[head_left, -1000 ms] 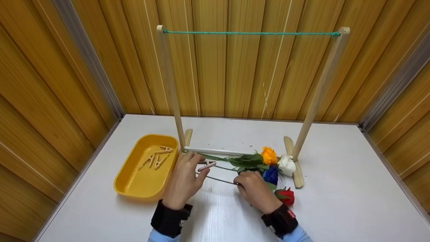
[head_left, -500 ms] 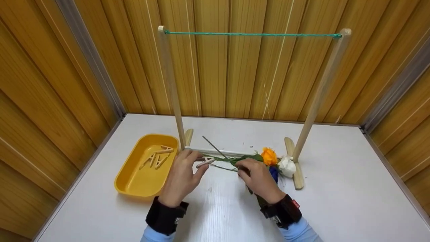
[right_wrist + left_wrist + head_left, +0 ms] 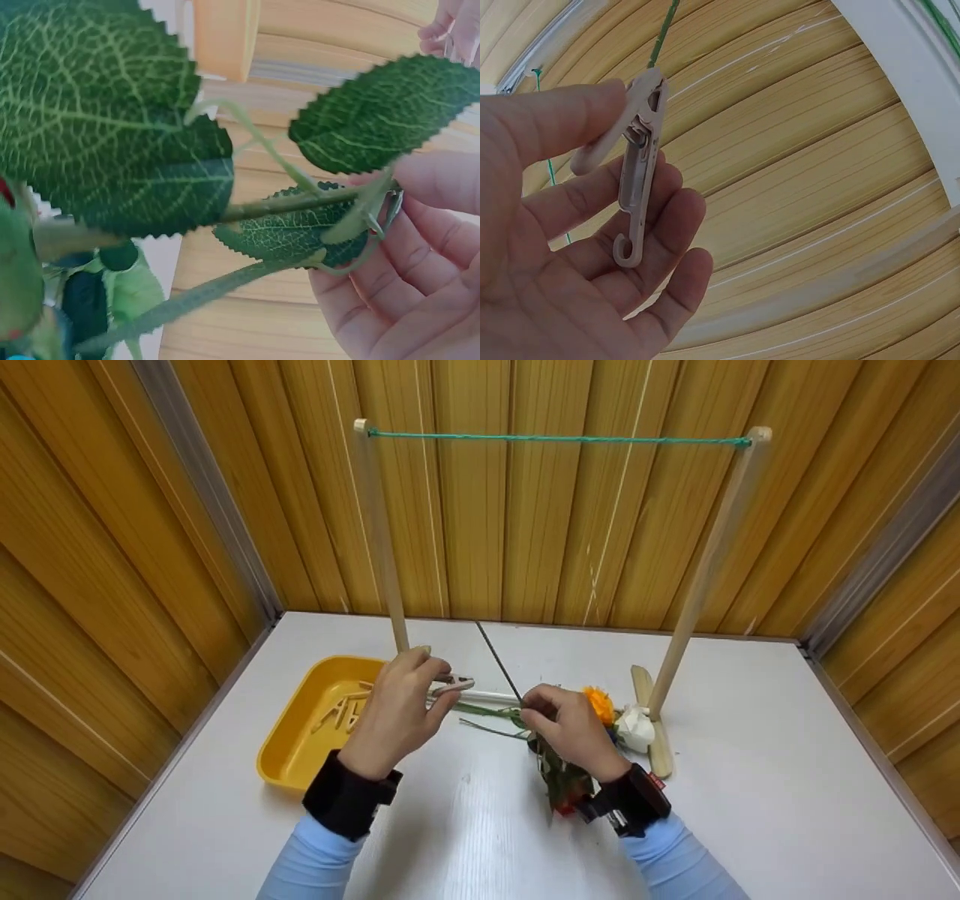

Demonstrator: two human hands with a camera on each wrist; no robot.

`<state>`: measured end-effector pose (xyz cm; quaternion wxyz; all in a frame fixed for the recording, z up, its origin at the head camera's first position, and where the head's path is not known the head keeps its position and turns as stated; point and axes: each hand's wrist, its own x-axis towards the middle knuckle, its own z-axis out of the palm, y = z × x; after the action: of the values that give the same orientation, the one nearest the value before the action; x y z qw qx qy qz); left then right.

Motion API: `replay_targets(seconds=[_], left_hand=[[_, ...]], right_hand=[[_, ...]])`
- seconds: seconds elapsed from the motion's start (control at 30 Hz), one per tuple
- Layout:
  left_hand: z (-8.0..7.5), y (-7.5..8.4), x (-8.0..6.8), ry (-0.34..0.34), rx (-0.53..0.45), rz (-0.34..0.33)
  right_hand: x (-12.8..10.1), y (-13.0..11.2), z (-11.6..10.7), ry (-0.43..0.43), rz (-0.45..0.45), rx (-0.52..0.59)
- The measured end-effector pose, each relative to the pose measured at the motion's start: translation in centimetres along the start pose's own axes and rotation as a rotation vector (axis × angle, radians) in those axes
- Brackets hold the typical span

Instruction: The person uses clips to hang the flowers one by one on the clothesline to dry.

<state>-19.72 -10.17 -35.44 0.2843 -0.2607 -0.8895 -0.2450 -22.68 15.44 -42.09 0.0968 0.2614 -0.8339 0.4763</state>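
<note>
Hands come first in the head view I am watching: the left hand pinches a pale beige plastic clothes peg between thumb and fingertips, raised above the white tabletop just right of the yellow oval plastic tray, where more pegs lie. The right hand is curled round the thin dark stem of a red artificial rose, the stem slanting up and back while the red bloom and leaves hang under the wrist. Orange and white artificial flowers lie on the table by the foot of the right post of the wooden rack, whose two posts carry a green cord strung between their tops.

From the left wrist I see the peg gripped between the thumb and the forefinger tip, its hooked end hanging over the other fingers, the cord above it.

From the right wrist, the serrated green leaves fill the picture, and the green stem runs into the curled fingers that hold it.
</note>
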Motion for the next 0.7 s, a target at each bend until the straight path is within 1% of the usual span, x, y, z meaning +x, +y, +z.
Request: replay_targets(seconds=[0.13,0.33,0.47,0.7], left_hand=[[-1.1,0.1,1.5,-0.014,0.033,0.041],[-3.0,0.4,4.3,-0.077,0.027,0.064],[-4.1,0.5,6.3,-0.130,0.023,0.056],[-5.8,0.3,9.8,-0.248,-0.011,-0.004]], right_hand=[[0.9,-0.3,-0.5,-0.001,-0.010,0.004],[2.3,-1.0,-1.2,-0.002,-0.024,-0.017],[3.2,-1.2,-1.7,0.008,-0.049,-0.044],[4.6,-1.2,-2.2,0.020,-0.067,-0.078]])
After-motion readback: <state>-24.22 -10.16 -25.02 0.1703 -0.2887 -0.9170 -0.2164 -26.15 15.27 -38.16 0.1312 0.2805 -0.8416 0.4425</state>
